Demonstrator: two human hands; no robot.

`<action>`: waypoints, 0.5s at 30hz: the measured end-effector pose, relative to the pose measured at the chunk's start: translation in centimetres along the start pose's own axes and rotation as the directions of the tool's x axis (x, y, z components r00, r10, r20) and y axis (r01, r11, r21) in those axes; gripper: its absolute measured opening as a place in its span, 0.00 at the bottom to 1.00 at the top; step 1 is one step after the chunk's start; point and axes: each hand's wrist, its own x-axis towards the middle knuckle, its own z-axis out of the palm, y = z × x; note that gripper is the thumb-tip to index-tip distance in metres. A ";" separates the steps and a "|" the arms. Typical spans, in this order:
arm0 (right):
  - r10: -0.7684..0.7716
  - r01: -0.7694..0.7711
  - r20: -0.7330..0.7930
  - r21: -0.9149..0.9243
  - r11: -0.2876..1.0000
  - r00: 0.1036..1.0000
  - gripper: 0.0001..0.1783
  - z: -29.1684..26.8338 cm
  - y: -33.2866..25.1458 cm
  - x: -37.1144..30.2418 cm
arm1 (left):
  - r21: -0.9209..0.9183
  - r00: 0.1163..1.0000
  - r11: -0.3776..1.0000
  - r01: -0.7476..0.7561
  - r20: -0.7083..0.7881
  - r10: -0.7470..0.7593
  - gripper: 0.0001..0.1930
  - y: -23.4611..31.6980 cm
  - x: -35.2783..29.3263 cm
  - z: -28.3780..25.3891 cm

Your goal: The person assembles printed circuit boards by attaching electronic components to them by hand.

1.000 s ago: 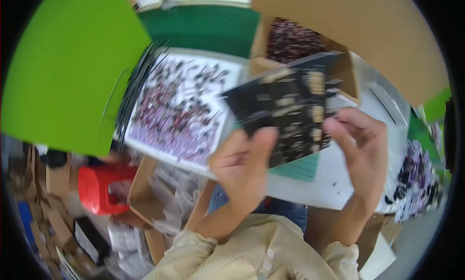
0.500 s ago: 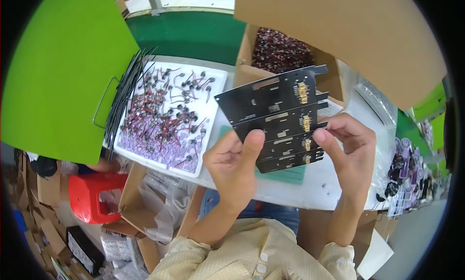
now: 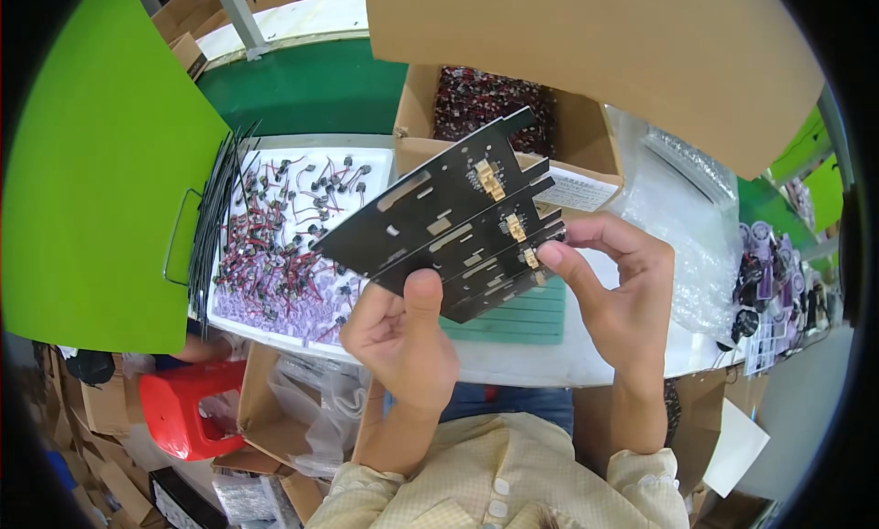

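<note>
A black circuit board panel (image 3: 412, 222), divided into several strips with slots and cream connectors along its right side, is held tilted above the table. My left hand (image 3: 407, 337) grips its lower left edge, thumb on the face and the other fingers behind. At the lower right edge my right hand (image 3: 613, 277) pinches a tab by the last connectors, between thumb and forefinger. A green ridged mat (image 3: 522, 314) lies on the white table beneath the panel. To the left, a white tray (image 3: 375, 167) carries many small black parts with red and black wires, plus purplish clear pieces.
An open cardboard box (image 3: 586, 135) full of small dark red parts stands behind the panel. Black strips (image 3: 212, 227) lie along the tray's left side, by a green panel (image 3: 101, 181). Bubble wrap (image 3: 682, 245) covers the table's right. A red stool (image 3: 188, 405) stands below left.
The panel has turned, its right side now pointing further up and away, and it appears further left. Both hands keep their hold. The whole view has also shifted.
</note>
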 end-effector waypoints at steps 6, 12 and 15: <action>-0.277 0.274 -0.133 -0.042 0.961 0.951 0.07 1.2 1.1 0.6 | -0.129 0.996 0.991 0.048 -0.073 -0.058 0.14 -0.4 -0.1 0.5; -0.115 0.117 -0.064 0.033 0.993 0.991 0.10 -0.6 -1.0 3.0 | -0.199 0.994 0.980 0.024 -0.099 -0.045 0.14 0.0 0.9 0.6; -0.124 0.114 -0.080 -0.113 0.987 0.989 0.16 -2.2 -0.6 6.0 | -0.274 0.994 0.959 0.066 -0.061 -0.085 0.13 0.3 1.5 0.8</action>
